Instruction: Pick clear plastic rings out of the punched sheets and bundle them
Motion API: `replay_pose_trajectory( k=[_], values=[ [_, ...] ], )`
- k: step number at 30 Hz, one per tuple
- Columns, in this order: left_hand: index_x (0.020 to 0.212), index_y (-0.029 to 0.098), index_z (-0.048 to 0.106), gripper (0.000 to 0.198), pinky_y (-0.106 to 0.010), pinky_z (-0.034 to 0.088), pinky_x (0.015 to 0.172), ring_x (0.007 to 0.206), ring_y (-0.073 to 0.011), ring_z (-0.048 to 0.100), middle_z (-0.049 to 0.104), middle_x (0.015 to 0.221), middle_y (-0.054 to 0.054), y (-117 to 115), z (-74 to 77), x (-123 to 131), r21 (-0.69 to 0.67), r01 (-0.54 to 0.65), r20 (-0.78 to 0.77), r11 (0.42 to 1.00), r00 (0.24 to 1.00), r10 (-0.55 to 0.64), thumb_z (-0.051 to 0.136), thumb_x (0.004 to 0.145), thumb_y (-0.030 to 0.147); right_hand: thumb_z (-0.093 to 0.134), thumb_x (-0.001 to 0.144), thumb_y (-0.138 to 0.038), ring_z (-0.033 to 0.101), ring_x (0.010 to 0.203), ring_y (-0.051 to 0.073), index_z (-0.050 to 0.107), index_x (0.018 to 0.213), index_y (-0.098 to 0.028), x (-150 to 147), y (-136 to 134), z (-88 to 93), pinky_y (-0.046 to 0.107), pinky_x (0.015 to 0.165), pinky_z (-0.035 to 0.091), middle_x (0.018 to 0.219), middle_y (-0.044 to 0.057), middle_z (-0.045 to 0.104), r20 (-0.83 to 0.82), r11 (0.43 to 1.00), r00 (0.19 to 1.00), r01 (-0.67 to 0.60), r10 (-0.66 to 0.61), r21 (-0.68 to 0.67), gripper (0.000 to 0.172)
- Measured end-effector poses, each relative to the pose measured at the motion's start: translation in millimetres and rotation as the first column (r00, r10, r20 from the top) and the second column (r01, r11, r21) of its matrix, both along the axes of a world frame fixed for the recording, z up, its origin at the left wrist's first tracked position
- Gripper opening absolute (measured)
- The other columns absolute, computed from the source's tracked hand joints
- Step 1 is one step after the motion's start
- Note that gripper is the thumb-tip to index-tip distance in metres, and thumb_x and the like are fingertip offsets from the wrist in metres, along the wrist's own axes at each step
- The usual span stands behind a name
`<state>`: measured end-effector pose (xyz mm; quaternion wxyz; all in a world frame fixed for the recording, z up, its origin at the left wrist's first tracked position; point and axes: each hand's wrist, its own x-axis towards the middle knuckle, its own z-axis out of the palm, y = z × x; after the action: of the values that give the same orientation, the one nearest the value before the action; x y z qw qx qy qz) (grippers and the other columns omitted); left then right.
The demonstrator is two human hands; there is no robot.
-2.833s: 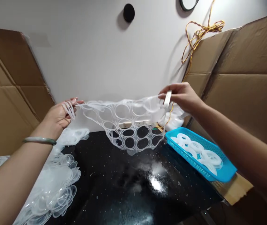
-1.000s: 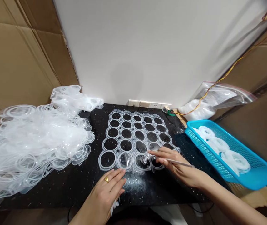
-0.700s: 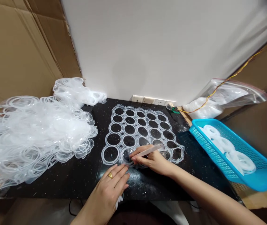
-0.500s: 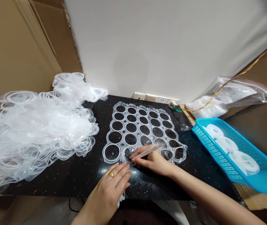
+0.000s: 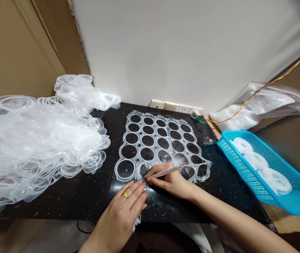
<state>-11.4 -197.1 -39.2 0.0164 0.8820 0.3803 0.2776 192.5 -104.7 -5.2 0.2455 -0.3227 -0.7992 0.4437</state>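
Observation:
My right hand [image 5: 169, 180] pinches a slim, pale, pen-like tool [image 5: 167, 172], its tip down at the near edge of a clear plastic sheet of rings [image 5: 136, 145]. The tip rests by a ring in the front row, and its exact contact is hidden by my fingers. My left hand [image 5: 126, 209], with a gold ring on one finger, lies with fingers stretched together, fingertips at the sheet's front edge. Thin white plastic pieces [image 5: 137, 222] poke out from under its palm, mostly hidden.
A large heap of translucent plastic rings [image 5: 41, 140] covers the left side. On the right stands a blue basket [image 5: 294, 207] with white ring bundles [image 5: 276, 181]. Behind are wall sockets [image 5: 171, 106], a zip bag [image 5: 268, 100] and a yellow cable [image 5: 260, 92]. Cardboard [image 5: 15, 45] rises at left.
The view has shifted slightly. Both hands stay in nearly the same place, and the tool in my right hand leans a little lower.

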Motion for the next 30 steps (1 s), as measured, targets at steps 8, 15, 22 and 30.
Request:
replay_pose_trajectory(
  k=[8, 15, 22, 30],
  values=[
    [0.116, 0.009, 0.065, 0.032, -0.045, 0.054, 0.096, 0.117, -0.0257, 0.061, 0.066, 0.123, -0.013, -0.7, 0.8, 1.5, -0.002, -0.015, 0.038, 1.000, 0.999, 0.015, 0.038, 0.098, 0.008, 0.050, 0.096, -0.024, 0.062, 0.074, 0.016, 0.069, 0.094, -0.016, -4.4, -11.5, 0.2, 0.027, 0.069, 0.047, 0.083, 0.007, 0.069, 0.127, 0.967, 0.992, -0.016, -0.016, 0.254, 0.020],
    [0.115, 0.008, 0.065, 0.032, -0.046, 0.056, 0.093, 0.114, -0.0264, 0.063, 0.068, 0.120, -0.014, -1.8, 1.8, 0.6, -0.008, -0.026, 0.060, 1.000, 0.998, 0.026, 0.037, 0.098, 0.009, 0.048, 0.097, -0.023, 0.056, 0.067, 0.017, 0.069, 0.101, -0.016, -2.3, -8.2, -12.7, 0.028, 0.062, 0.044, 0.076, 0.008, 0.064, 0.250, 0.797, 0.963, -0.073, -0.100, 0.600, 0.023],
    [0.116, 0.009, 0.064, 0.034, -0.045, 0.057, 0.093, 0.116, -0.0266, 0.061, 0.067, 0.122, -0.014, -2.9, 0.8, -0.5, -0.034, -0.024, 0.055, 0.999, 0.998, 0.026, 0.036, 0.098, 0.009, 0.048, 0.097, -0.023, 0.067, 0.090, 0.020, 0.068, 0.111, -0.019, 0.2, 6.8, -4.8, 0.031, 0.077, 0.054, 0.107, 0.012, 0.071, 0.262, 0.847, 0.965, -0.123, -0.019, 0.516, 0.025],
    [0.120, 0.012, 0.062, 0.033, -0.042, 0.056, 0.095, 0.116, -0.0235, 0.061, 0.067, 0.121, -0.012, -3.0, 1.5, -0.8, -0.057, 0.003, 0.098, 0.998, 0.995, 0.003, 0.039, 0.097, 0.009, 0.052, 0.095, -0.026, 0.068, 0.097, 0.022, 0.072, 0.108, -0.023, 17.9, 47.0, 19.1, 0.037, 0.086, 0.055, 0.112, 0.008, 0.071, 0.054, 0.842, 0.970, 0.179, -0.238, 0.509, 0.024]
  ],
)
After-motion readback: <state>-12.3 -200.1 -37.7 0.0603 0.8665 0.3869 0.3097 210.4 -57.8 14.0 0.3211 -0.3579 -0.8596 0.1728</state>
